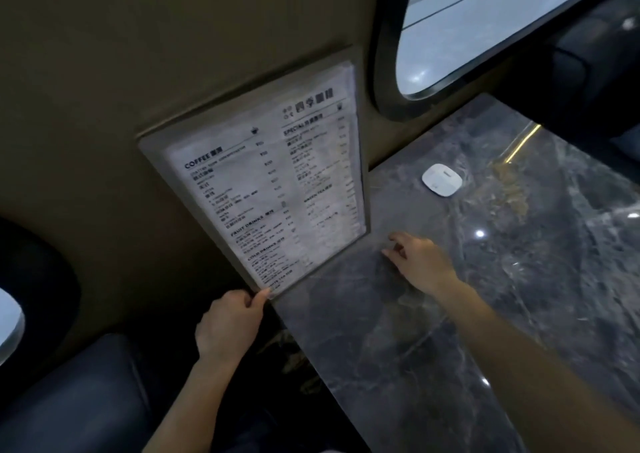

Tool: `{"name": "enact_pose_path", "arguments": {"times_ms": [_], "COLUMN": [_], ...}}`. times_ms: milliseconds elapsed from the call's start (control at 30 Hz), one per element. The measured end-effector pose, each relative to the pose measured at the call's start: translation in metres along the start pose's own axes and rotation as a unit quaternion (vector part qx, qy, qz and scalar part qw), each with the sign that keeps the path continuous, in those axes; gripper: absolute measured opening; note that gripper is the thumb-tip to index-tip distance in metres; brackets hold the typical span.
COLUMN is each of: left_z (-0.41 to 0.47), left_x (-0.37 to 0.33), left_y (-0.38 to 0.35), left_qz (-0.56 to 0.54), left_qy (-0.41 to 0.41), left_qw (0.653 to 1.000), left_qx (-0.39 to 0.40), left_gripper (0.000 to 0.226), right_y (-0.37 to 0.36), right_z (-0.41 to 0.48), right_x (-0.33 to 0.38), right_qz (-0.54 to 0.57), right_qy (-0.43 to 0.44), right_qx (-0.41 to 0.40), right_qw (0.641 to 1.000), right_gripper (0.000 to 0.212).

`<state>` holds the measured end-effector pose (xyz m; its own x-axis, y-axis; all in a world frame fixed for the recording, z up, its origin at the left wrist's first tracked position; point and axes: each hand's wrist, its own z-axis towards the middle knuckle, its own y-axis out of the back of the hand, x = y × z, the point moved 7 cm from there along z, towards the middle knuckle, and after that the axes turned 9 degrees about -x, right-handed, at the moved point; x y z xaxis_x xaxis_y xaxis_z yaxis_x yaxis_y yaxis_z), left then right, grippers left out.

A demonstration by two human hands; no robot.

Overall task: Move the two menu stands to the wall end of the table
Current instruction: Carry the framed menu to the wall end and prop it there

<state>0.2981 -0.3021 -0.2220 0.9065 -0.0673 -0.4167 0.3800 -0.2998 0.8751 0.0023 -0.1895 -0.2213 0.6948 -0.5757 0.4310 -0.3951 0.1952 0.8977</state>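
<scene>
Dark grey marbled stone makes up the surface we are leaning over, and it runs up against a dull olive wall with a rounded window at the upper right. Standing on the wall end of the surface is a large flat menu stand in a clear frame with black print on white paper; it appears to lean back against the wall, its long axis running along the wall from near us toward the window. Our left hand is beside the stand's near lower corner, thumb pressed on that corner and the other fingers curled, so we judge it is pinching the frame's edge. Our right hand lies released on the stone, fingers loosely bent, close to the stand's lower edge but apart from it. The left hand is the nearer one for any last nudge, which would go away from us, along the wall. We can make out only one menu face; whether a second stand sits behind it we cannot tell. A small white rounded-square gadget rests farther along the surface. Dark padded seating fills the lower left, blurred.
</scene>
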Motion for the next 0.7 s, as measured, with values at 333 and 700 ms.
{"name": "enact_pose_path", "arguments": {"times_ms": [333,700], "left_z": [-0.031,-0.142], "left_x": [-0.087,-0.242], "left_y": [-0.008,-0.113], "left_qz": [0.008,-0.033], "left_qy": [-0.159,-0.431], "left_qw": [0.987,0.887], "left_qx": [0.032,0.161], "left_gripper": [0.035,0.037], "right_y": [0.039,0.095], "right_z": [-0.062,-0.187], "right_x": [-0.059,-0.170], "right_qz": [-0.001,0.006], "right_qy": [-0.014,-0.178], "right_qx": [-0.040,-0.104], "right_qw": [0.999,0.979], "right_gripper": [0.046,0.050]}}
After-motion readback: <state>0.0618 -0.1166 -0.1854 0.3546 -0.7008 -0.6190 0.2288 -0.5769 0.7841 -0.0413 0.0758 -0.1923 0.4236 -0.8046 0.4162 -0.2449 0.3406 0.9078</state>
